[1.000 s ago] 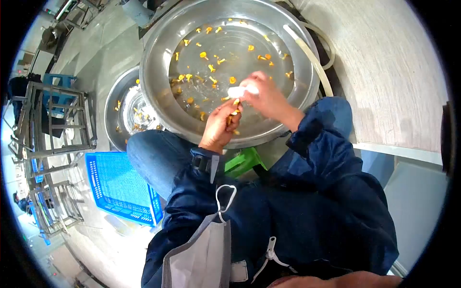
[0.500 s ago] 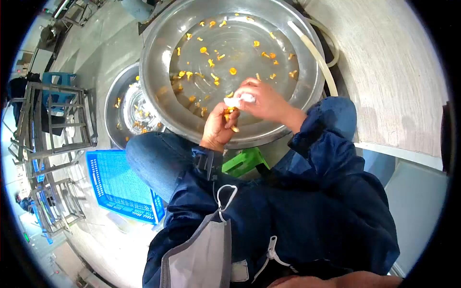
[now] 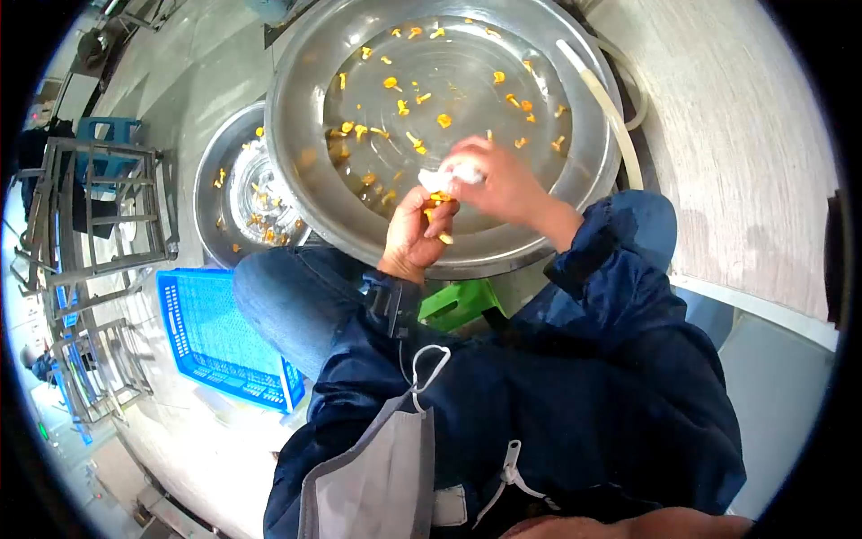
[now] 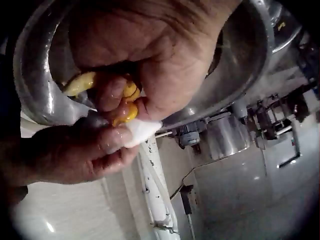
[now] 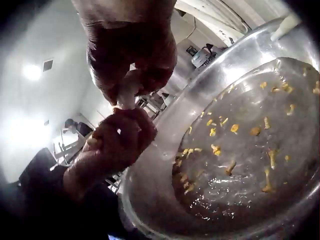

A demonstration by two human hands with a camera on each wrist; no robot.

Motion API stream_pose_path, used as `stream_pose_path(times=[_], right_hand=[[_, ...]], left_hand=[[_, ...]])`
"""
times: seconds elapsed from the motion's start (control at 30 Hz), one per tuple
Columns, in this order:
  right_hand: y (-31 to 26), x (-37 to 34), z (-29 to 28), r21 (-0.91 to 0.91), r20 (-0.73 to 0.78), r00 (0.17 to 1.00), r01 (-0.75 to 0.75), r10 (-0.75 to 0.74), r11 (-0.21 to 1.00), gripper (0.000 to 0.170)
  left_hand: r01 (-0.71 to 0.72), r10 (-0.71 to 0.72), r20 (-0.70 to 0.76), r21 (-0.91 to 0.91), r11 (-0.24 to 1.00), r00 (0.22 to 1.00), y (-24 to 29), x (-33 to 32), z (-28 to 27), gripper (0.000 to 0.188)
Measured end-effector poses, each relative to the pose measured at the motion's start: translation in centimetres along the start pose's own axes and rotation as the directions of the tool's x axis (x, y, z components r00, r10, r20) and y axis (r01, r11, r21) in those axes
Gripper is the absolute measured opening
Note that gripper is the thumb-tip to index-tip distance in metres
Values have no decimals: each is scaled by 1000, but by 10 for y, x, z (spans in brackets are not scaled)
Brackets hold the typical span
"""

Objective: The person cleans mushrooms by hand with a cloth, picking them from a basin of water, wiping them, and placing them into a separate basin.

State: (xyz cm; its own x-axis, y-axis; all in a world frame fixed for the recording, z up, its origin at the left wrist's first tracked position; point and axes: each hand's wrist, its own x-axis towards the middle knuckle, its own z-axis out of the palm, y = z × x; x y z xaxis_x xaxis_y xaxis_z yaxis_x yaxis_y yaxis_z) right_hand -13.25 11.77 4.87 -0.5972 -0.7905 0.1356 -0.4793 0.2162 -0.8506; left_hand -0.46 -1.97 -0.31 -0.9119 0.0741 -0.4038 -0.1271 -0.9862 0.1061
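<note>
In the head view, my left hand (image 3: 416,238) is over the near edge of a big metal basin (image 3: 301,180), gripping several small yellow mushrooms (image 4: 131,93). One pale stem (image 4: 80,84) sticks out past the fingers in the left wrist view. My right hand (image 3: 510,190) pinches a soft white wad (image 4: 144,131) against a mushroom at the left fingertips. Whether the wad is sponge or cloth I cannot tell. Many more yellow mushrooms (image 3: 444,120) float in the basin's water, beyond both hands.
A smaller metal basin (image 3: 208,202) with mushroom pieces stands to the left. Nearer lies a blue plastic crate (image 3: 224,341), beside the left knee. A pale hose (image 3: 603,103) hangs over the big basin's right rim. A green stool (image 3: 460,304) shows between the legs.
The right hand and white wad have shifted slightly around the left fingertips, staying close to the held mushrooms. Floating mushrooms have drifted a little, and the head view has moved slightly.
</note>
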Motion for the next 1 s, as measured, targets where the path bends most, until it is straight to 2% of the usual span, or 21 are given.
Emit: stream_pose_path(times=[0.07,0.13,0.2,0.23,0.27,0.3,0.37,0.43,0.47,0.5,0.53,0.57,0.6,0.67,0.73,0.8,0.83,0.9,0.93,0.97,1.0], right_hand=[[5,-1,8,-40,14,1000,7,-6,999,27],[18,4,-3,-113,-138,990,20,-36,993,23],[26,11,-18,-118,-224,974,14,-41,993,22],[21,11,-22,-99,-205,978,7,-28,995,22],[11,7,-27,-86,-189,982,-5,-12,996,22],[2,2,-29,-77,-178,984,-24,10,997,22],[-11,-2,-28,-35,-123,989,-87,82,996,21],[-9,-5,-27,-27,-106,991,-85,82,996,20],[-12,-4,-31,-20,-95,990,-107,105,994,20],[-19,-1,-37,-13,-87,988,-129,128,992,20],[-22,1,-40,-1,-76,985,-153,153,988,20],[-16,2,-42,-20,-99,991,-92,90,996,20],[-12,4,-45,-44,-112,990,-88,83,995,20],[-11,6,-51,-94,-129,990,-74,62,993,19],[-15,9,-56,-115,-150,988,-48,30,992,18],[-24,11,-61,-93,-157,986,-65,49,994,18],[-25,11,-62,-77,-166,985,-69,56,995,19],[-23,12,-64,-98,-152,988,-33,18,995,20],[-22,11,-66,-113,-149,989,-17,0,993,21],[-25,9,-66,-144,-148,989,-35,13,989,21],[-23,8,-66,-155,-153,988,-3,-21,988,21]], left_hand=[[-44,44,-6,40,998,999,0,-4,2,20],[-17,20,-56,47,999,998,8,-4,9,20],[-105,98,43,208,972,994,37,0,-2,18],[-219,236,-52,224,950,970,60,0,8,19],[-370,375,17,205,906,927,95,1,-2,18],[-475,492,-126,140,869,862,134,0,4,17],[-624,636,-125,127,771,761,214,-6,-20,10],[-711,783,-274,329,622,558,288,-16,-72,15],[-671,793,-232,432,602,563,357,-32,-160,21],[-697,788,-435,391,602,436,395,-41,-201,21],[-597,713,-529,410,690,461,403,-58,-236,19],[-490,627,-614,406,771,478,410,-74,-267,17],[-365,565,-720,439,821,403,394,-88,-275,18],[-96,659,-744,652,752,111,376,-109,-292,22],[220,868,-477,839,497,-138,372,-109,-284,26],[257,980,-22,964,73,-198,389,-86,-253,31],[171,974,141,979,-111,-177,395,-70,-230,34],[-141,965,257,958,-249,41,366,-11,-141,28],[-173,941,197,973,-153,277,310,15,-70,29],[2,821,194,973,-232,537,283,37,-44,31],[-41,612,110,991,-126,783,268,61,-60,32]])
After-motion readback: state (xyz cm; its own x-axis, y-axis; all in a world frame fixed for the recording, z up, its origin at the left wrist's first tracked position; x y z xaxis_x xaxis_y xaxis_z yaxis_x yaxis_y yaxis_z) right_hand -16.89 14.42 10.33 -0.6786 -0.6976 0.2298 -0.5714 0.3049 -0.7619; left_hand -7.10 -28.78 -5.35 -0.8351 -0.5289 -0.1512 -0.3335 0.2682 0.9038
